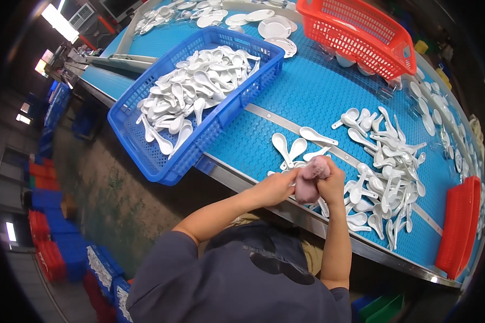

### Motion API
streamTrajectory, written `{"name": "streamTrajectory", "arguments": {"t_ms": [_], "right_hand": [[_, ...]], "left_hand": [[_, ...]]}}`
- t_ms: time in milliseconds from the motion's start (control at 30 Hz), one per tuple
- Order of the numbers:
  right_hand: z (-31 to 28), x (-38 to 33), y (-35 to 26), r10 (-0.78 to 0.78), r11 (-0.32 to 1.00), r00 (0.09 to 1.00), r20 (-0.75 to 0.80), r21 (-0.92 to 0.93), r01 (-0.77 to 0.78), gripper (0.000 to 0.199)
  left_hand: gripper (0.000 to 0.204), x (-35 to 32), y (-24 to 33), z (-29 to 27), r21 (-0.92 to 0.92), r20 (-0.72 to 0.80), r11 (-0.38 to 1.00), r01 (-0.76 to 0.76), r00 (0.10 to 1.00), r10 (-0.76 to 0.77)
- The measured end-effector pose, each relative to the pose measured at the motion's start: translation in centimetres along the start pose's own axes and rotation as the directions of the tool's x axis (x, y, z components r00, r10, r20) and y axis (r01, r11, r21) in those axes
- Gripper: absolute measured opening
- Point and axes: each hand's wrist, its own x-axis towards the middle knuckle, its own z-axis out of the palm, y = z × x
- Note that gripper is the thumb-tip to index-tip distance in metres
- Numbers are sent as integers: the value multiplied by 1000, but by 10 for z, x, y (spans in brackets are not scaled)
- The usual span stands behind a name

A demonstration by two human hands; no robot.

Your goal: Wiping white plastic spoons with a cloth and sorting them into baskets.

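1. Hands meet at the near edge of the bench (pixel 307 102), a blue perforated surface with a metal rim, seen in the head view.
2. The right hand (pixel 331 183) has its grip closed around a pink cloth (pixel 310 180), bunched up and held just above the near edge.
3. The left hand (pixel 275 188) has its fingers closed too, pressed against the cloth from the left; whether it pinches a spoon inside the cloth I cannot tell, though a white sliver shows between the hands.
4. A few white spoons (pixel 293 148) lie loose on the bench just beyond the hands, bowls pointing away.
5. A larger spoon pile (pixel 385 161) spreads to the right of the hands, reaching from the near edge toward the middle of the bench.
6. A blue basket (pixel 161 161) sits at the left edge, overhanging the near-left corner, and holds many white spoons heaped together.
7. A red basket (pixel 355 35) stands at the far side, right of the middle.
8. A red tray (pixel 458 226) stands on its side at the near-right corner.
9. White plates (pixel 275 26) lie on the far part, between the two baskets.
10. Stacked blue and red crates (pixel 48 237) stand on the floor to the left, well apart from the bench.
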Motion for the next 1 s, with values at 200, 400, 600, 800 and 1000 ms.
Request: {"name": "streamTrajectory", "arguments": {"t_ms": [200, 400, 600, 800, 1000], "right_hand": [[-35, 6, 9, -12, 837, 846, -534, 458, 301, 20], [-63, -24, 34, 169, 750, 861, -480, 630, 204, 30], [-44, -30, 17, 411, 744, 875, -257, 649, -159, 39], [-27, 64, -20, 44, 740, 993, 106, 665, -103, 53], [66, 229, -101, -137, 613, 934, 330, 769, -182, 53]], "left_hand": [[49, -1, -20, -86, 122, -414, 992, 24, 910, 29], [72, 20, -28, -169, 412, -713, 911, 23, 630, 307], [68, -45, -9, -141, 592, -526, 803, 68, 788, 321], [72, -153, -71, -189, 309, -938, 503, 807, 346, 23], [64, -183, -134, -199, -274, -956, 962, -4, 111, -272]]}}
